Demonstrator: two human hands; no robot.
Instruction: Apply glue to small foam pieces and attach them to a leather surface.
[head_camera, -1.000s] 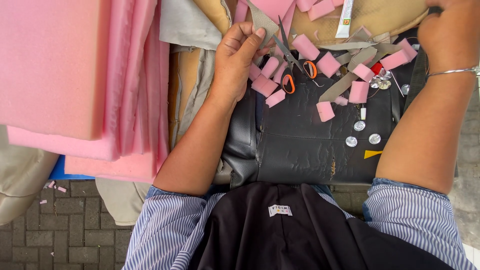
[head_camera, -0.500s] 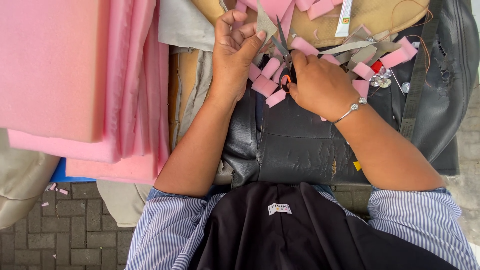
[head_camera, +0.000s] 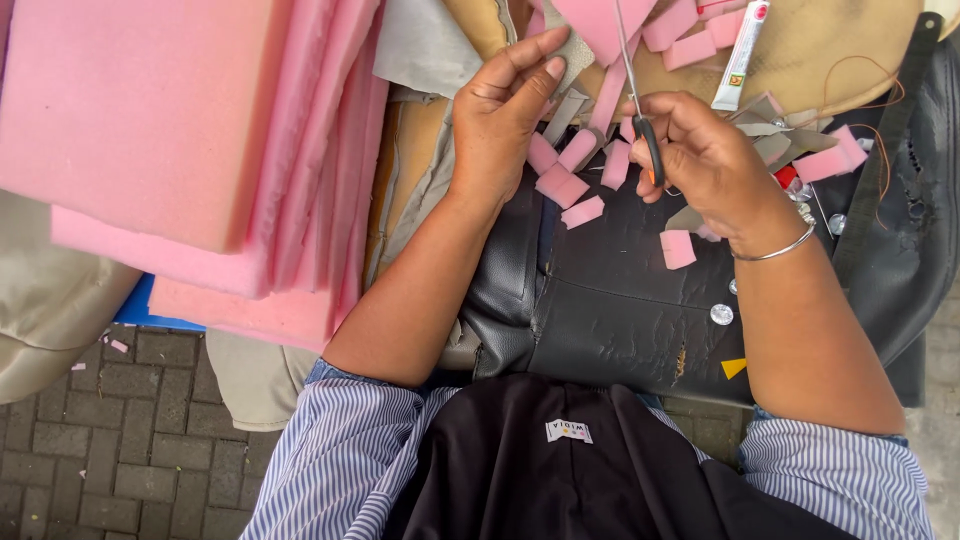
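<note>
My right hand (head_camera: 705, 160) grips a pair of scissors (head_camera: 640, 110) by its black and orange handles, the blades pointing up and away toward a pink foam piece (head_camera: 600, 20). My left hand (head_camera: 500, 115) is beside it on the left, fingers spread and lifted, its fingertips near a grey strip (head_camera: 565, 110) and the pink foam. Small pink foam offcuts (head_camera: 570, 185) lie scattered on a black leather seat cover (head_camera: 620, 310) below both hands.
Thick pink foam sheets (head_camera: 170, 120) are stacked at the left. A tan leather cover (head_camera: 830, 60) with a small glue tube (head_camera: 740, 55) lies at the top right. Clear round buttons (head_camera: 721, 314) and a yellow triangle (head_camera: 734, 367) sit on the black cover. Brick paving (head_camera: 110, 450) shows below.
My right hand came from the far right to the foam offcuts, took the scissors and now holds them with blades raised. My left hand stayed near the top centre.
</note>
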